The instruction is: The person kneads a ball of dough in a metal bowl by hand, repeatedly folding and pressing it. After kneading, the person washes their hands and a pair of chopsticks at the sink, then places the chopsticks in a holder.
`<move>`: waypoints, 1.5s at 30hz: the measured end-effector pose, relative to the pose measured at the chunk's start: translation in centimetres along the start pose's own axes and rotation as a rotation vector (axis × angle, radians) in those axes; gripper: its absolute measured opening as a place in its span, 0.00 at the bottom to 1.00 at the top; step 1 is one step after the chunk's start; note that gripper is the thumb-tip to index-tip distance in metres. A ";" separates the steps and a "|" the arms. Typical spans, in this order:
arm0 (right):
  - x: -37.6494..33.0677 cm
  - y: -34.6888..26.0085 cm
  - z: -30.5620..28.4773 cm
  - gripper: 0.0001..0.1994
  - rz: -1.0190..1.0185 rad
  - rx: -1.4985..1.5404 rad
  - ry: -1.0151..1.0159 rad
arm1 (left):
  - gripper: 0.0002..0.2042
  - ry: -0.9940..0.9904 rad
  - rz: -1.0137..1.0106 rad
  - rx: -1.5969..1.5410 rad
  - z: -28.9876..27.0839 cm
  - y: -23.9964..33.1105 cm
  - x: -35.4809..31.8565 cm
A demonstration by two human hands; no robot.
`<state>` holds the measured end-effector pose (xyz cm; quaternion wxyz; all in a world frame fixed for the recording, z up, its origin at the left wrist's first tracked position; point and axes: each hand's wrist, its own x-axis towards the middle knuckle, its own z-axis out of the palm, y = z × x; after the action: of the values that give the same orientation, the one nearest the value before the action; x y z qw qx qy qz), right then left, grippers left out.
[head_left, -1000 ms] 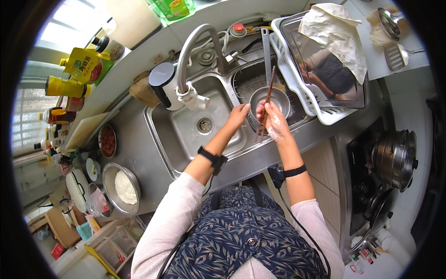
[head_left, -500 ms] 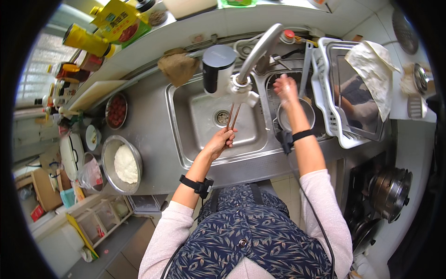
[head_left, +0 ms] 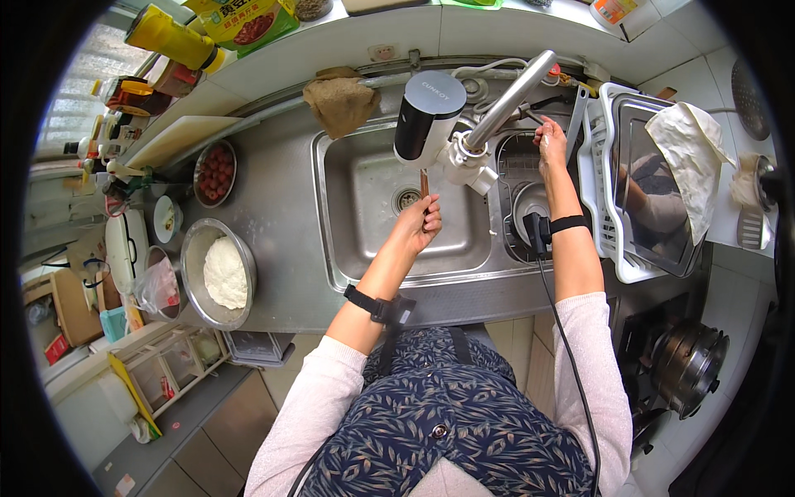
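Holding chopsticks (head_left: 425,184) over the sink (head_left: 320,199), right hand (head_left: 552,147) at the tap lever (head_left: 527,113)

Near the centre of the frame, the left hand (head_left: 420,222) has its fingers curled tight around the chopsticks, which point toward the top of the frame, their visible ends just below the black-and-white cylinder (head_left: 426,124) beside the tap (head_left: 507,101). Right of centre, in the upper half, the right hand's fingers are bent close together at the end of the lever; whether they grip it or only touch it, I cannot tell. Just below that hand, a saucepan (head_left: 528,199) sits in the smaller basin (head_left: 507,157), partly hidden by a black wrist device (head_left: 538,234). At the right of the frame, a white dish rack (head_left: 609,236) bears an off-white cloth (head_left: 691,149). At the left, a metal bowl (head_left: 192,269) holds pale dough (head_left: 224,273); above it stands a bowl of red, round pieces (head_left: 217,172).
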<state>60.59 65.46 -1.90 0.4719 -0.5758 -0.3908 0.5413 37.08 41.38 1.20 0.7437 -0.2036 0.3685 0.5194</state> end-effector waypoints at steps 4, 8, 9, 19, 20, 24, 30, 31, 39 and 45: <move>0.3 0.5 -0.4 0.11 -0.005 0.025 -0.015 | 0.05 0.031 0.027 -0.058 0.8 0.2 0.7; 0.9 0.9 -0.4 0.13 -0.025 -0.007 -0.025 | 0.05 0.073 0.073 -0.089 0.0 -0.3 0.1; 0.4 0.7 -0.2 0.14 -0.010 -0.035 0.004 | 0.04 0.083 0.083 -0.105 -0.4 -0.5 -0.2; -18.7 -11.1 3.0 0.34 0.277 -0.061 -0.869 | 0.05 0.088 0.072 -0.063 -2.1 -1.5 -1.5; -19.6 -12.3 3.7 0.33 0.318 -0.106 -0.818 | 0.05 0.077 0.071 -0.049 -2.1 -1.4 -1.5; -20.9 -14.9 4.9 0.21 0.485 0.020 -0.781 | 0.05 0.064 0.070 -0.041 -2.2 -1.4 -1.9; -21.4 -14.3 4.8 0.26 0.181 -0.237 -0.718 | 0.04 0.077 0.071 -0.084 -2.5 -1.7 -2.5; -21.7 -14.2 4.9 0.33 0.050 -0.424 -0.677 | 0.04 0.083 0.065 -0.091 -2.6 -1.8 -2.6; -20.7 -12.3 2.7 0.31 -0.270 -0.522 -0.767 | 0.05 0.056 0.042 -0.091 -2.6 -2.1 -2.3; -7.4 -7.0 -2.1 0.24 -0.758 -1.211 -0.009 | 0.06 0.059 0.064 -0.057 -1.1 -2.7 -2.0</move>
<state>62.27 59.79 6.65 0.2234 -0.5589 -0.7980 0.0304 38.79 38.37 1.75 0.7095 -0.2279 0.3817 0.5468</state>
